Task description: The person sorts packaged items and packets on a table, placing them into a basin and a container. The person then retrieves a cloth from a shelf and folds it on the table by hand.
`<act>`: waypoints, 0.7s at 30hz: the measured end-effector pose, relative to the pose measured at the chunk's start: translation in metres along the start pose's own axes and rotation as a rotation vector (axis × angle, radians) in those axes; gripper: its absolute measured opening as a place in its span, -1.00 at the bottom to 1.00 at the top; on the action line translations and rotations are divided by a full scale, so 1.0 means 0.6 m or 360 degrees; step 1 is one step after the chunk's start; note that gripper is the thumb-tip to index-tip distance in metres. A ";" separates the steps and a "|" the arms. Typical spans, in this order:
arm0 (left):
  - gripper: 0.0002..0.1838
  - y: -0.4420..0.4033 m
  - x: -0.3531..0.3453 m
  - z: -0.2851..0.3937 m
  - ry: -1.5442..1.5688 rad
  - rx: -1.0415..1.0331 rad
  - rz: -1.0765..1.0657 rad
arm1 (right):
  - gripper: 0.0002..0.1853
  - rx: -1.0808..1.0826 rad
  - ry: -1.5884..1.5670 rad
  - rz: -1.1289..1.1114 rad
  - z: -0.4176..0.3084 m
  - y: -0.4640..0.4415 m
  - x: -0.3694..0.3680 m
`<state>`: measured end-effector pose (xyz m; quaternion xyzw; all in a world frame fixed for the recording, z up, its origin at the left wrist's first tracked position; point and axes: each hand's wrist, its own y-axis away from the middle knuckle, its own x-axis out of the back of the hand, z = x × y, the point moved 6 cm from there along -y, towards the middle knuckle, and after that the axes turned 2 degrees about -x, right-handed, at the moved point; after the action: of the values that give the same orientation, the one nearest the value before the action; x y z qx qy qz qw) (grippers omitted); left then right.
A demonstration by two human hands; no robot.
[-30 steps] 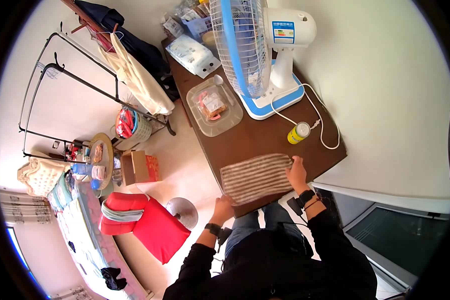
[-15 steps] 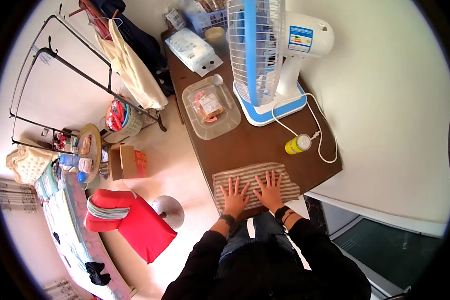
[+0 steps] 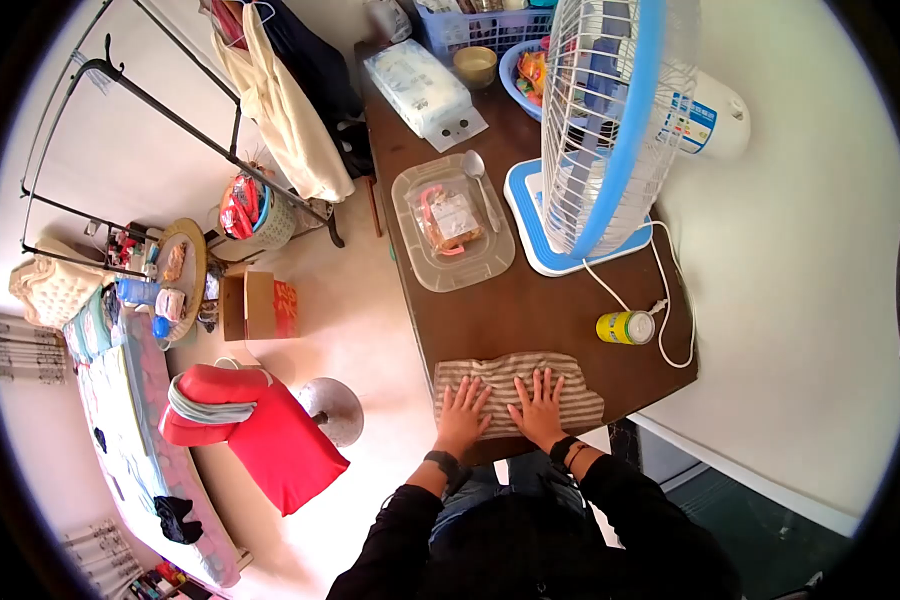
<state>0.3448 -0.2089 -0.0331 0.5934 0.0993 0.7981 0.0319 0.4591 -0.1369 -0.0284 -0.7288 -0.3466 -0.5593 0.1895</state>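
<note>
A brown-and-beige striped cloth (image 3: 500, 372) lies spread along the near edge of the dark brown table (image 3: 500, 315). My left hand (image 3: 462, 418) rests flat on its left part, fingers spread. To the right, my right hand (image 3: 540, 408) lies flat on the same cloth, its fingers also apart. Neither hand grips anything. Beyond my right hand a yellow can (image 3: 625, 327) lies on its side. Farther back sits a clear plastic tray (image 3: 420, 265) holding a packaged food item (image 3: 451, 219) and a spoon (image 3: 480, 185).
A blue-and-white fan (image 3: 610, 150) stands at the back right, its white cord (image 3: 692, 330) looping beside the can. A tissue pack (image 3: 420, 90), a bowl (image 3: 475, 67) and a blue basket (image 3: 475, 30) are behind. At left are a red chair (image 3: 280, 445) and a cardboard box (image 3: 260, 303).
The view has shifted, so the table's items appear farther right and lower. Both hands stay flat on the cloth, with little visible movement.
</note>
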 end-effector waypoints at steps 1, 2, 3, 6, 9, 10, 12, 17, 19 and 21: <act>-0.43 -0.008 0.000 -0.005 0.0005 0.0006 -0.0001 | -0.46 -0.0004 0.0000 0.0028 -0.001 -0.012 0.001; -0.42 -0.016 -0.001 -0.015 -0.0036 0.0053 0.0011 | -0.44 0.0013 0.0025 0.0050 -0.006 -0.027 0.005; -0.41 -0.025 0.005 -0.024 -0.0079 0.0098 0.0020 | -0.44 0.0015 0.0020 0.0045 -0.007 -0.044 0.006; -0.39 -0.052 0.012 -0.054 -0.0094 0.0144 0.0071 | -0.43 0.0090 0.0065 0.0102 -0.019 -0.098 0.009; -0.38 -0.091 0.041 -0.088 -0.0123 0.0179 0.0109 | -0.44 0.0123 0.0050 0.0166 -0.032 -0.160 0.009; -0.37 -0.105 0.049 -0.102 -0.0180 0.0204 0.0138 | -0.44 0.0127 0.0033 0.0203 -0.036 -0.179 0.012; -0.34 -0.130 0.061 -0.131 -0.0263 0.0224 0.0178 | -0.44 0.0121 0.0005 0.0213 -0.043 -0.211 0.014; -0.33 -0.157 0.071 -0.153 -0.0167 0.0159 0.0225 | -0.43 0.0113 0.0026 0.0316 -0.046 -0.238 0.015; -0.32 -0.146 0.063 -0.140 -0.0106 0.0155 0.0221 | -0.43 0.0114 -0.0015 0.0334 -0.046 -0.229 0.017; -0.31 -0.143 0.062 -0.129 -0.0059 0.0252 0.0197 | -0.42 0.0145 -0.0012 0.0297 -0.046 -0.222 0.018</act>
<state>0.2543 -0.1277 -0.0363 0.6137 0.1247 0.7771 -0.0625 0.3465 -0.0604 -0.0246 -0.7506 -0.3030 -0.5201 0.2725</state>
